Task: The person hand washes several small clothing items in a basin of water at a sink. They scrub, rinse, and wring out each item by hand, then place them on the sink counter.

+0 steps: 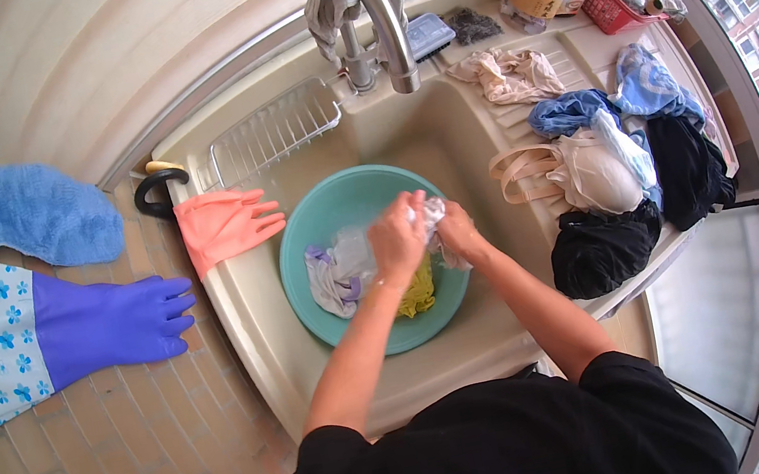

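Both my hands grip one wet, sudsy white cloth (430,214) above the right side of a teal plastic basin (298,282). My left hand (398,237) looks slightly blurred; its fingers are closed around the cloth. On the cloth's other side, my right hand (459,229) is shut too, and part of the fabric hangs below it. Inside the basin lie a white cloth with purple trim (328,284) and a yellow-green cloth (418,292), partly hidden by my left forearm. The basin stands in a beige sink (425,126).
A metal faucet (395,44) draped with a grey cloth rises behind the basin, beside a wire rack (277,129). Bunched clothes, including a beige bra (596,172) and black garments (606,250), cover the right drainboard. A pink rubber glove (225,226) hangs over the left rim.
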`<state>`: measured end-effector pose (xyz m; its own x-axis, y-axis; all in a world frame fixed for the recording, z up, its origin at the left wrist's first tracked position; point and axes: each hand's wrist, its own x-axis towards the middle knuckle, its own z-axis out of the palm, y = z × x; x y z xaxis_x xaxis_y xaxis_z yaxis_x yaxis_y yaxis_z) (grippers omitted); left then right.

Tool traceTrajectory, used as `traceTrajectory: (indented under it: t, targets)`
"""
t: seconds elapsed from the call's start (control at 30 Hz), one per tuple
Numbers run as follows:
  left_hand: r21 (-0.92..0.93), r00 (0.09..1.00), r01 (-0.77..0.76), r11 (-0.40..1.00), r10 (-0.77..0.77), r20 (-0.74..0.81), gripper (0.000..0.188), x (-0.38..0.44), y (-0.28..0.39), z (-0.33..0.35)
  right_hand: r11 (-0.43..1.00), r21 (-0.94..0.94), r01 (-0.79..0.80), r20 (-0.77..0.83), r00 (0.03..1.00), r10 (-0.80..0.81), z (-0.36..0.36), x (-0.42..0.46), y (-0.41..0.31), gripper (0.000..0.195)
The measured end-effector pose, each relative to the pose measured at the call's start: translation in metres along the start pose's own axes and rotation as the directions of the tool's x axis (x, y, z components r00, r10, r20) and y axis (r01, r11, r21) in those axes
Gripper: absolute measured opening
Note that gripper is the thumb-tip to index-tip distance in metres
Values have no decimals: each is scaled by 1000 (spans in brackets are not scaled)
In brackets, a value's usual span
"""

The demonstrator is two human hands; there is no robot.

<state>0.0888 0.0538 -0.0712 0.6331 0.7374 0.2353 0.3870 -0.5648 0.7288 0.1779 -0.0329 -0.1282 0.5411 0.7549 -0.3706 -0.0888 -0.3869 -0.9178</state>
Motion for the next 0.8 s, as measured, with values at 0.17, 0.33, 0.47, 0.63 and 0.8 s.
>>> traceTrajectory:
  t: [0.17, 0.33, 0.47, 0.63, 0.8]
  targets:
    - [285, 998, 28, 958, -42, 45, 34, 2, -92, -17, 500, -761, 414, 275, 903, -330, 14, -2, 6, 50]
    - [454, 936, -56, 889, -111, 334, 54, -34, -144, 11, 263, -847, 462, 424, 885, -191, 51, 21, 78, 64]
    - [598, 909, -206, 775, -75, 411, 49, -68, -182, 33, 220, -729, 648, 659, 752, -29, 41, 61, 80, 70]
    - [551, 911, 11, 835, -236, 339, 53, -58, -190, 37, 367, -822, 435, 367, 898, -242, 74, 62, 91, 70]
    - [391, 971, 37, 920, -125, 202, 48, -68, -209, 48, 623, -536, 569, 466, 815, -344, 60, 85, 82, 68]
